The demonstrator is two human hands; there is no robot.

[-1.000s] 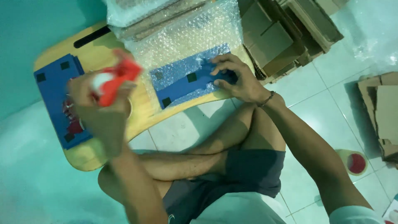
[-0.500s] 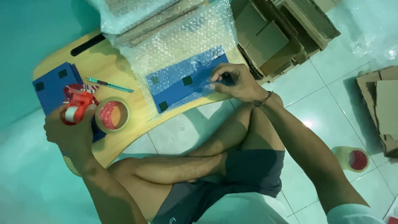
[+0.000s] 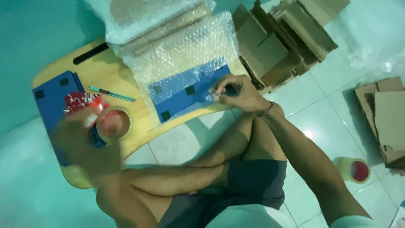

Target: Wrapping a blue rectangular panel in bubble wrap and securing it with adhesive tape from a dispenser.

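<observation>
Pale tiled floor (image 3: 177, 147), teal cast over all; low wooden lap table (image 3: 101, 74) set before crossed legs. On table: blue board (image 3: 185, 90) half under bubble wrap (image 3: 185, 50) — right hand (image 3: 236, 93) pressing down on its near edge, fingertips pinched together over wrap and board, likely pinning the wrap flat against the board. Left hand (image 3: 86, 145) blurred, closed around red tape dispenser (image 3: 90, 112) with roll facing up, resting on a second stack of blue boards (image 3: 50, 95) at table's left end. Small green-handled cutter (image 3: 112, 93) lying loose between both stacks, within reach. Spare tape roll (image 3: 356, 169) on floor at right, well apart. Flattened cardboard (image 3: 282, 38) piled behind table. Hard to make out — exact grip of left fingers, lost in blur; what exactly the right fingertips pinch; contents of wrapped bundle (image 3: 143, 17) at top, cut off by frame.
</observation>
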